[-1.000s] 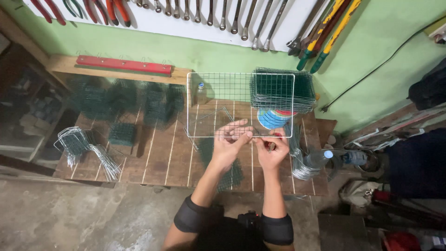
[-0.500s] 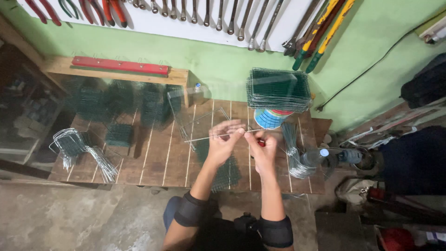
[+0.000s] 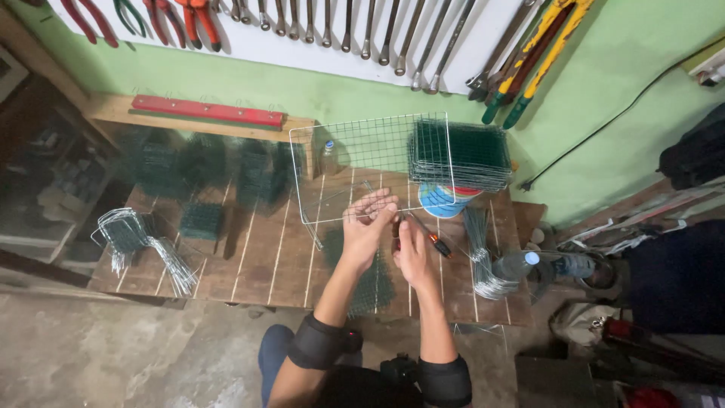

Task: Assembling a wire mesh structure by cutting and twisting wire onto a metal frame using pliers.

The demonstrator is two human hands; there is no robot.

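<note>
I hold a white wire mesh panel (image 3: 355,162) upright over a wooden plank table (image 3: 264,257). My left hand (image 3: 368,223) grips its lower edge with the fingers curled round the wire. Just right of it, my right hand (image 3: 411,245) is closed on a small tool with an orange and black handle (image 3: 432,238), held at the same lower edge. A green mesh piece (image 3: 370,279) lies flat on the table under my forearms.
A stack of green mesh panels (image 3: 464,155) rests on a blue round tin (image 3: 445,200) at the back right. Wire bundles (image 3: 483,257) and a plastic bottle (image 3: 521,264) lie right; bent wires (image 3: 143,245) left. Wrenches and pliers (image 3: 362,26) hang on the wall.
The mesh panel has tilted and shifted, and both hands have moved along its lower edge, staying close together. The view has drifted slightly.
</note>
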